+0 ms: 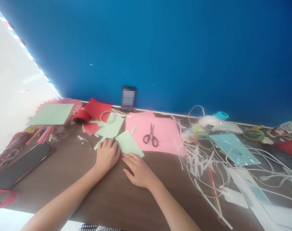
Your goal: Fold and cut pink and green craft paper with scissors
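Observation:
Near the middle of the brown table, a light green paper [128,143] lies partly over a pink sheet. My left hand [108,154] rests at its left corner, fingers bent together and pressed down; the fingertips cover part of the paper and a narrow green strip [100,143]. My right hand [138,169] lies along the paper's lower edge, fingers stretched out over it and thumb apart. Black-handled scissors [151,137] lie on the pink paper [166,133] beyond my right hand, blades pointing away. More green paper [111,126] sits just beyond my left hand.
Red paper [97,109], a tape roll [107,117] and a phone [23,165] are on the left. A small dark-framed device [129,98] leans against the blue wall. To the right are a glue bottle [209,123], white paper strips [201,160], tangled cables and a power strip [249,192].

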A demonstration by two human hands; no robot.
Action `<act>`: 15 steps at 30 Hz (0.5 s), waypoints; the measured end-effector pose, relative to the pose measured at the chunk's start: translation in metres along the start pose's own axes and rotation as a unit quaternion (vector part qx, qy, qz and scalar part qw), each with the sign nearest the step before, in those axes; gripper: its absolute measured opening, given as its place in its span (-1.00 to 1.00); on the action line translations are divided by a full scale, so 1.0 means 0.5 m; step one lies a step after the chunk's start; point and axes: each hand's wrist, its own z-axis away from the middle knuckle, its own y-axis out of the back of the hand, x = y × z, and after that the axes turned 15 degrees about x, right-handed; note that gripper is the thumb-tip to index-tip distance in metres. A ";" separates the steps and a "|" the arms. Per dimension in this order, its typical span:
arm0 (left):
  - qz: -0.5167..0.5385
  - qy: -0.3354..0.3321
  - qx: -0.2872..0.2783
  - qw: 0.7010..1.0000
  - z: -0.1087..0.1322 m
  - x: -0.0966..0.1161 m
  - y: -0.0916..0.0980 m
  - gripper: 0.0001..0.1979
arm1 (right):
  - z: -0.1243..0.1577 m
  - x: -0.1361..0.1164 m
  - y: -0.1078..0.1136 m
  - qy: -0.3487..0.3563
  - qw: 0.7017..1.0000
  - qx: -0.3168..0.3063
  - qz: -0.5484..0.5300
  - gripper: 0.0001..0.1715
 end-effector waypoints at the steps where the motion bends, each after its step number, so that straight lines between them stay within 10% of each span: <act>1: -0.002 0.025 -0.006 1.000 -0.005 -0.003 -0.003 -0.73 | 0.000 0.000 -0.001 -0.001 1.000 0.000 -0.002 -0.58; 8: 0.078 0.125 -0.046 0.988 -0.009 0.007 -0.011 -0.71 | 0.008 0.004 -0.010 0.015 1.000 0.003 -0.021 -0.64; 15: 0.023 0.056 -0.025 0.998 -0.003 0.007 -0.006 -0.62 | 0.012 0.007 -0.012 0.000 0.998 0.012 -0.055 -0.67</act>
